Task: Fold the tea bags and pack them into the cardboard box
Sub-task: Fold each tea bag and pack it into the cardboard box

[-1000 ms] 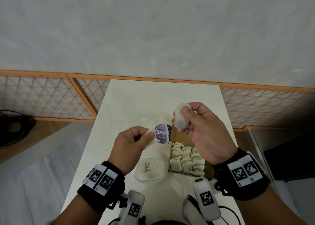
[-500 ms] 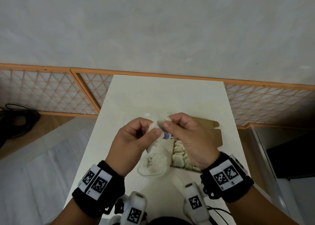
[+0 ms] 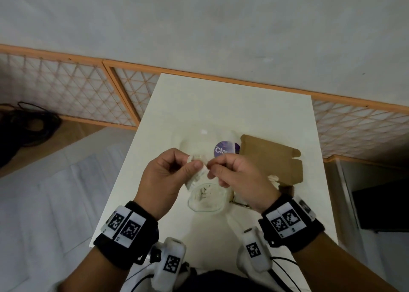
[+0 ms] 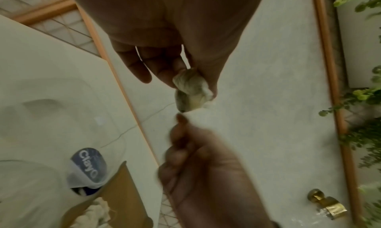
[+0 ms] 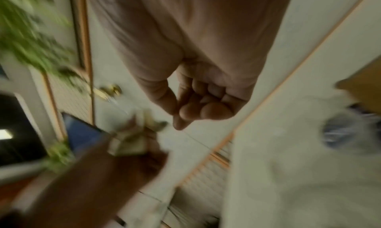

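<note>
Above the middle of the table [image 3: 221, 105], the left hand [image 3: 164, 181] pinches a tea bag [image 4: 190, 91]; the right hand [image 3: 239, 176], fingers curled and apparently empty, hovers just beside it. Crease it flat, then tuck it into the cardboard box [image 3: 272, 161] at the table's right edge

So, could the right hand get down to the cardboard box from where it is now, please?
Probably yes. The right hand holds nothing and hovers just above the open cardboard box, whose lid is folded back. The left hand pinches the tea bag off to the side, so nothing appears to block the way.
</note>
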`<action>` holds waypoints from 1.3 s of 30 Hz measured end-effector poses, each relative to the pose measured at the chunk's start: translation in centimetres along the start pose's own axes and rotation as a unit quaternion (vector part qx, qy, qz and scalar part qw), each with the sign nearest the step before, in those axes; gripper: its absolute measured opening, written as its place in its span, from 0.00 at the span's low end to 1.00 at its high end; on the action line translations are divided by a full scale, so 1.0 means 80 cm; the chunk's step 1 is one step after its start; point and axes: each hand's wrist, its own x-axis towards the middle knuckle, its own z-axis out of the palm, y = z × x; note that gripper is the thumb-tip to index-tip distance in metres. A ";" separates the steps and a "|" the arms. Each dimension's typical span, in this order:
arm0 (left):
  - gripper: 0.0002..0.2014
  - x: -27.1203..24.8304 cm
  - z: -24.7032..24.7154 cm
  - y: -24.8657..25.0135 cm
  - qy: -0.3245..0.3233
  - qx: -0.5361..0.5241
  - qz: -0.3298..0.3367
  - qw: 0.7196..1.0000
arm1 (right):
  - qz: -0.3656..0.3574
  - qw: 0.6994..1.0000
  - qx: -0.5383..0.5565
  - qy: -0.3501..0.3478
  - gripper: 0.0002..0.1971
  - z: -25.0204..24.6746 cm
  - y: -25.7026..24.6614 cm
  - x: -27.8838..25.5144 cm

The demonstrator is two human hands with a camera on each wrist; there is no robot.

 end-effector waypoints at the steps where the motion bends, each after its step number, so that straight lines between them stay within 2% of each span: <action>1: 0.17 -0.002 -0.006 -0.007 0.009 0.010 -0.004 1.000 | 0.019 0.997 -0.068 -0.012 0.09 0.005 0.022 0.010; 3: 0.18 -0.008 -0.019 -0.019 0.020 0.055 -0.012 0.998 | 0.057 0.970 -0.224 -0.075 0.12 0.018 0.075 0.029; 5: 0.20 -0.014 -0.028 -0.027 0.018 0.070 -0.029 0.997 | 0.086 0.922 -0.356 -0.125 0.15 0.033 0.129 0.045; 9: 0.16 -0.028 -0.037 -0.038 0.010 0.020 -0.083 0.996 | 0.087 0.872 -0.450 -0.170 0.21 0.060 0.201 0.068; 12: 0.15 -0.036 -0.042 -0.065 -0.005 0.097 -0.125 0.987 | 0.086 0.826 -0.530 -0.173 0.22 0.075 0.216 0.079; 14: 0.11 -0.037 -0.043 -0.084 -0.014 0.150 -0.156 0.976 | 0.014 0.816 -0.563 -0.130 0.23 0.083 0.219 0.093; 15: 0.11 -0.037 -0.042 -0.093 -0.025 0.168 -0.168 0.971 | -0.009 0.825 -0.555 -0.107 0.24 0.086 0.216 0.100; 17: 0.11 -0.036 -0.041 -0.107 -0.048 0.202 -0.176 0.962 | 0.000 0.841 -0.531 -0.104 0.26 0.090 0.205 0.112; 21: 0.10 -0.025 -0.036 -0.130 -0.096 0.288 -0.155 0.940 | 0.087 0.808 -0.563 -0.150 0.18 0.097 0.187 0.123; 24: 0.08 -0.014 -0.026 -0.143 -0.125 0.328 -0.164 0.922 | 0.126 0.799 -0.557 -0.187 0.12 0.102 0.178 0.129; 27: 0.08 -0.001 -0.014 -0.156 -0.127 0.351 -0.187 0.909 | 0.137 0.798 -0.536 -0.239 0.11 0.106 0.176 0.127; 31: 0.11 0.014 -0.015 -0.169 -0.096 0.399 -0.191 0.892 | 0.127 0.834 -0.500 -0.195 0.07 0.114 0.181 0.116; 35: 0.14 0.021 -0.029 -0.167 -0.055 0.377 -0.206 0.902 | 0.078 0.878 -0.452 -0.138 0.06 0.098 0.177 0.108; 39: 0.11 0.026 -0.035 -0.166 -0.033 0.349 -0.228 0.908 | 0.015 0.911 -0.399 -0.099 0.05 0.071 0.141 0.090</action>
